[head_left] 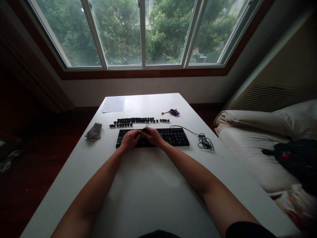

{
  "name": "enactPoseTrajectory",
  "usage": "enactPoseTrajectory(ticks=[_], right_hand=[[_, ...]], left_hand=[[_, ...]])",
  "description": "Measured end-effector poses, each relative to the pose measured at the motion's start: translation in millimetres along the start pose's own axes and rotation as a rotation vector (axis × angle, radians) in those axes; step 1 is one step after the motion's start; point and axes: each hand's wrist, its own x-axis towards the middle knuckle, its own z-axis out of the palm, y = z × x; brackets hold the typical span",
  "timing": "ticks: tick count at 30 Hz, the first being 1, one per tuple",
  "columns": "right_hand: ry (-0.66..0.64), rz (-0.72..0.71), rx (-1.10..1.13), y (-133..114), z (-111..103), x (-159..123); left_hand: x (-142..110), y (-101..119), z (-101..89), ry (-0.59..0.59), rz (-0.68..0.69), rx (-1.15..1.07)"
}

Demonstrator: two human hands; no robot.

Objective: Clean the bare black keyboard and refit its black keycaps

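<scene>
A black keyboard [173, 136] lies across the white table, and both hands are over its left and middle part. My right hand [153, 135] is closed around a small tool, seemingly a wire keycap puller [147, 125], whose thin wire ends stick up past the fingers. Beside it, my left hand [130, 138] has its fingers curled together, almost touching the right fingertips. Whatever lies between the left fingers is too small and dark to make out. Behind the keyboard, loose black keycaps [135, 120] stand in uneven rows.
A grey cloth [94, 132] lies at the left table edge, with a paper sheet [113, 104] farther back. Toward the back right is a purple item [174, 112] with a brush-like stick [165, 113]. The coiled cable [205, 142] rests right of the keyboard. A sofa [245, 142] flanks the table.
</scene>
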Motion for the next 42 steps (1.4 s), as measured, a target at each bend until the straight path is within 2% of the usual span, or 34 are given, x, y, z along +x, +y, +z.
enactPoseTrajectory(ticks=[42], right_hand=[[0.004,-0.025,0.019,0.0,0.3,-0.4]], left_hand=[[-0.5,-1.7,1.5,0.005,0.015,0.011]])
